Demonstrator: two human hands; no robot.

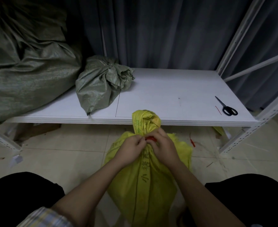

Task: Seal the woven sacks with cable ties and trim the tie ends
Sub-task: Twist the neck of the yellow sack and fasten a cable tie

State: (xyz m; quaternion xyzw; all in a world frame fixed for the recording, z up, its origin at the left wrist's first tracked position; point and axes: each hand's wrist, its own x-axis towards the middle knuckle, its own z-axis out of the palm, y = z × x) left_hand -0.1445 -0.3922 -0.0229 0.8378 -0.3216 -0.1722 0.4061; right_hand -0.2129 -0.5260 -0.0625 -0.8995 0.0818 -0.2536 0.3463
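I had the yellow sack (pixel 144 177) upright on the floor, its gathered neck just below the tabletop (pixel 167 95) edge. My left hand (pixel 131 149) and right hand (pixel 163 145) pinched the red cable tie (pixel 151 138) there, fingers curled tight. Scissors (pixel 228 108) lay near the tabletop's right edge.

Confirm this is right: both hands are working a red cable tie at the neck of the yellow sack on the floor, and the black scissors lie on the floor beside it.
One detail is wrong. The head view shows the scissors on the white shelf, not the floor. The rest holds: left hand and right hand pinch the red cable tie at the yellow sack neck.
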